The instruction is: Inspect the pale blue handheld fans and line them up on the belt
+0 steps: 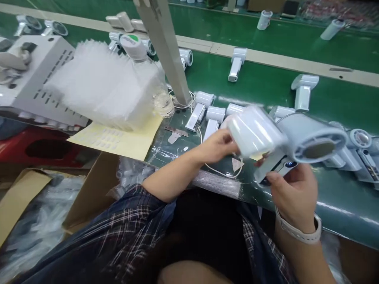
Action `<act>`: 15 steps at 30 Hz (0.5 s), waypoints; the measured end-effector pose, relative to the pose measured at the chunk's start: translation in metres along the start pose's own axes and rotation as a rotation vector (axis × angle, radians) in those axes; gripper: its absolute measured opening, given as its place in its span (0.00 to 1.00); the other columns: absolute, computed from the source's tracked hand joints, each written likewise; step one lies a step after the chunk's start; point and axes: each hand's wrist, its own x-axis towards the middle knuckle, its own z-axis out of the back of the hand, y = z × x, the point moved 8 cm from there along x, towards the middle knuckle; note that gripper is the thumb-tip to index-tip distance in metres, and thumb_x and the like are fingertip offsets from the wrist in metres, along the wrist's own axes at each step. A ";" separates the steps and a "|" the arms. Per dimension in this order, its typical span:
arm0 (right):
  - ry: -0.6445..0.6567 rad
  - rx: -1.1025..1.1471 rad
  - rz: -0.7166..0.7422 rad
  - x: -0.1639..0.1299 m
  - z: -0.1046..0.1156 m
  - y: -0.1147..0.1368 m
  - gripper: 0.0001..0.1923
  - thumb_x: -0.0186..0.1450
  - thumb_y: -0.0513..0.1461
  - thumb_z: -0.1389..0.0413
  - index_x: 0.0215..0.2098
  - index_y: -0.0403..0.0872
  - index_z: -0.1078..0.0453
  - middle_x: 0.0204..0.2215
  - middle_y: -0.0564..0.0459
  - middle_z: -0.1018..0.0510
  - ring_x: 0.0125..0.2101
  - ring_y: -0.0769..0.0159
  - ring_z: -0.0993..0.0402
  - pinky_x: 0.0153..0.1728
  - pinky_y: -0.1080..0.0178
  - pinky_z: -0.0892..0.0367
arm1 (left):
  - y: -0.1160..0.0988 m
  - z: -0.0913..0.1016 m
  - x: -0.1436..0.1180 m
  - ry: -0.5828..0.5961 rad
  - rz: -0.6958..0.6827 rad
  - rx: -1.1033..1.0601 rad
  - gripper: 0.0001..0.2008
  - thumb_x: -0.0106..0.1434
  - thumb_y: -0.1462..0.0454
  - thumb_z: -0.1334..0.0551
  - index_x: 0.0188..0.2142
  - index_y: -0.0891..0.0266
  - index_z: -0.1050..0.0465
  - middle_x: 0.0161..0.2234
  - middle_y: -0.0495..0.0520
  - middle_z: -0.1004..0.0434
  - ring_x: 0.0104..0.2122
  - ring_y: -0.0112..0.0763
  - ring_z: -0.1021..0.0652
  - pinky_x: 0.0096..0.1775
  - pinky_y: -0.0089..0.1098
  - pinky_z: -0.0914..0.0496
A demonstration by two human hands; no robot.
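Note:
My right hand is wrapped around the handle of a pale blue handheld fan, its grilled round end facing right. A small round display glows on the handle. Between thumb and fingers, my left hand grips the edge of a pale, glossy tube-shaped piece, which is blurred. This piece lies against the fan's left side; whether it is joined to it I cannot tell. Behind my left hand, more fans lie on the green bench, with a white cable near them.
Left of the grey post stand a stack of white foam sheets, a clear bottle and a white vented box. A yellow sticker sheet overhangs the bench edge. Several fans crowd the right. A carton sits below.

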 end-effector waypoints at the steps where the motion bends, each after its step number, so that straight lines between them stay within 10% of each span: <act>1: -0.030 0.038 -0.025 0.002 0.004 0.000 0.26 0.63 0.53 0.26 0.51 0.53 0.27 0.40 0.50 0.16 0.37 0.54 0.17 0.42 0.48 0.19 | 0.006 0.003 0.002 -0.040 0.022 -0.069 0.31 0.60 0.36 0.26 0.48 0.58 0.18 0.52 0.61 0.18 0.54 0.46 0.17 0.60 0.48 0.22; 8: 0.046 0.328 -0.121 0.006 -0.005 0.006 0.20 0.63 0.52 0.30 0.48 0.53 0.26 0.37 0.51 0.20 0.33 0.59 0.23 0.34 0.54 0.24 | 0.022 -0.022 -0.002 0.068 0.103 -0.249 0.39 0.53 0.58 0.17 0.57 0.56 0.36 0.44 0.51 0.24 0.40 0.33 0.19 0.43 0.37 0.20; 15: 0.033 0.198 -0.069 0.008 0.002 0.007 0.19 0.64 0.49 0.30 0.49 0.53 0.25 0.38 0.49 0.18 0.34 0.56 0.21 0.37 0.50 0.22 | 0.018 -0.024 -0.001 0.136 0.106 -0.129 0.34 0.58 0.56 0.19 0.53 0.56 0.39 0.42 0.48 0.24 0.36 0.32 0.18 0.42 0.37 0.21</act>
